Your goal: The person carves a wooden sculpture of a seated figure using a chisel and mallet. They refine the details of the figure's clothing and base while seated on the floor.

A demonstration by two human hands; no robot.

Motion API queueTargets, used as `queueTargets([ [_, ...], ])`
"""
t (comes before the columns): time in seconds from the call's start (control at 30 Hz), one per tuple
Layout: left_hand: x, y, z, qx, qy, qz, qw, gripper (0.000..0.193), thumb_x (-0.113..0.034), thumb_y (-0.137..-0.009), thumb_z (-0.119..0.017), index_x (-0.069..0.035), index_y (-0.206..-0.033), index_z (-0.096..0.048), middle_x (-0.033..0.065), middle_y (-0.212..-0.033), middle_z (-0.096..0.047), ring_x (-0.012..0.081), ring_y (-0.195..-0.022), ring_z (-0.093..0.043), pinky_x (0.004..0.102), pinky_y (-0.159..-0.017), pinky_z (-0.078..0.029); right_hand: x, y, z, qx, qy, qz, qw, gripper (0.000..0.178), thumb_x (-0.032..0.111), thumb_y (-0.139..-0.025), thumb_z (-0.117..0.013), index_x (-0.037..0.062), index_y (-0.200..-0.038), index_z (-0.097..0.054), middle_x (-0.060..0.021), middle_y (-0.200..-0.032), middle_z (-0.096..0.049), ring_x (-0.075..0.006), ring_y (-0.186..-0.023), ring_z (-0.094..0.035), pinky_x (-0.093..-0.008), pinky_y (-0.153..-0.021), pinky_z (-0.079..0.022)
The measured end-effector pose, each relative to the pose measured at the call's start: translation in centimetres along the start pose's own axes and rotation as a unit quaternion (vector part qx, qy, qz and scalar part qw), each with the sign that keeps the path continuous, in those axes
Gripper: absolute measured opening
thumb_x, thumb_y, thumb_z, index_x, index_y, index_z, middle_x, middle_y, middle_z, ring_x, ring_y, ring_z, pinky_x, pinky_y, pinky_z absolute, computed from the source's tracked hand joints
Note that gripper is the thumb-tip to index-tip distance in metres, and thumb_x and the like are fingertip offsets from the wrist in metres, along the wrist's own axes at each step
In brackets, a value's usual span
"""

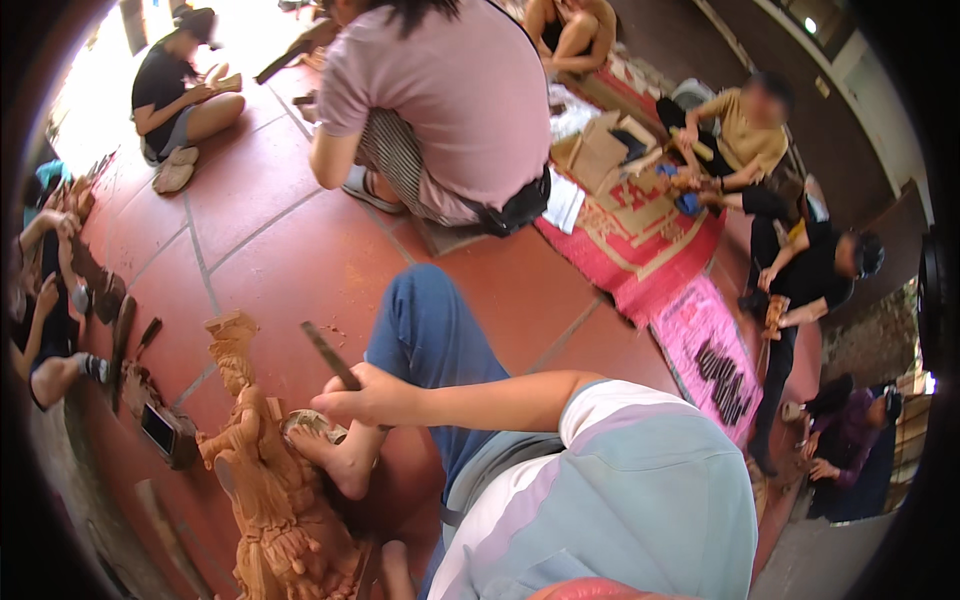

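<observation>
My right hand (pixel 368 397) is closed round a dark, flat, bar-shaped tool (pixel 328 352), which points up and to the left. Whether it is a chisel or a file I cannot tell. Below and left of that hand stands a reddish-brown carved wooden statue (pixel 262 490), a robed figure with a tall block on its head. The hand and tool are apart from the statue. My bare foot (pixel 322 448) rests beside it, against a pale round object partly hidden. My left hand is out of view.
Left of the statue lie a small dark-screened device (pixel 160 428) and a wooden stick (pixel 168 535). A person in pink (pixel 450 100) squats ahead. Several others sit around, some with wood pieces. A red mat (pixel 640 255) and a pink cloth (pixel 690 330) with dark tools lie right.
</observation>
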State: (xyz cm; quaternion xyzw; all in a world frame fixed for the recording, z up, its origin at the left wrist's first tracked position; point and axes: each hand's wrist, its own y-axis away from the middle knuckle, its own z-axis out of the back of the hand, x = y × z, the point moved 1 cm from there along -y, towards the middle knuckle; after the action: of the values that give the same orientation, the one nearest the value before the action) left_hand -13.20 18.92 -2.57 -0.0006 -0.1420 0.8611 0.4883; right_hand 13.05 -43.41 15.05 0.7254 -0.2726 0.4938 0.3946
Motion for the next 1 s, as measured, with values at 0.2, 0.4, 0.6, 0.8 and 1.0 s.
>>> queueTargets([
  [0.2, -17.8, -6.4, 28.4, -0.133, 0.288, -0.052, 0.947, 0.044, -0.029, -0.09, -0.061, -0.002, -0.124, -0.053, 0.0184, -0.122, -0.058, 0.029, -0.104, -0.058, 0.0373, -0.091, -0.046, 0.0, 0.8, -0.9, 0.041, -0.213, 0.249, 0.944, 0.031, 0.019, -0.087, -0.066, 0.0026, -0.113, -0.064, -0.0084, -0.098, -0.066, -0.0121, -0.091, -0.06, -0.0264, -0.084, -0.046],
  [0.4, -43.5, -2.1, 34.8, 0.223, 0.516, -0.238, 0.792, 0.043, -0.025, -0.09, -0.059, -0.003, -0.126, -0.05, 0.0084, -0.107, -0.057, 0.0161, -0.089, -0.055, 0.0283, -0.074, -0.046, 2.9, 7.9, 4.7, -0.036, -0.256, 0.324, 0.91, 0.059, 0.019, -0.086, -0.067, 0.0028, -0.137, -0.043, -0.0136, -0.133, -0.051, -0.0187, -0.122, -0.048, -0.0324, -0.098, -0.041],
  [0.6, -64.0, 8.8, 33.9, 0.475, 0.565, -0.289, 0.609, 0.041, -0.02, -0.09, -0.057, -0.005, -0.127, -0.047, 0.0002, -0.095, -0.054, 0.0054, -0.076, -0.053, 0.0207, -0.06, -0.046, -3.2, 16.7, 14.1, -0.254, -0.276, 0.309, 0.874, 0.09, 0.023, -0.081, -0.073, 0.0144, -0.148, -0.015, -0.0095, -0.121, -0.054, -0.008, -0.077, -0.054, -0.0205, -0.053, -0.042],
  [0.8, -73.1, 18.3, 27.3, 0.381, 0.453, -0.52, 0.616, 0.048, -0.029, -0.094, -0.051, -0.002, -0.133, -0.044, 0.0223, -0.117, -0.052, 0.0336, -0.112, -0.048, 0.0392, -0.096, -0.038, -11.1, 23.1, 19.3, -0.457, -0.299, 0.138, 0.826, 0.057, 0.009, -0.078, -0.072, 0.0009, -0.125, -0.041, -0.0123, -0.11, -0.06, -0.0191, -0.097, -0.06, -0.0328, -0.081, -0.05],
  [1.0, -69.0, 7.8, 27.6, 0.087, 0.177, -0.683, 0.703, 0.032, -0.029, -0.077, -0.068, -0.008, -0.1, -0.068, 0.0101, -0.11, -0.062, 0.0307, -0.113, -0.051, 0.0464, -0.098, -0.035, -23.3, 30.7, 28.4, -0.698, -0.209, 0.086, 0.68, 0.054, 0.001, -0.071, -0.07, 0.0026, -0.12, -0.049, -0.008, -0.098, -0.059, -0.0215, -0.09, -0.058, -0.0368, -0.078, -0.049],
])
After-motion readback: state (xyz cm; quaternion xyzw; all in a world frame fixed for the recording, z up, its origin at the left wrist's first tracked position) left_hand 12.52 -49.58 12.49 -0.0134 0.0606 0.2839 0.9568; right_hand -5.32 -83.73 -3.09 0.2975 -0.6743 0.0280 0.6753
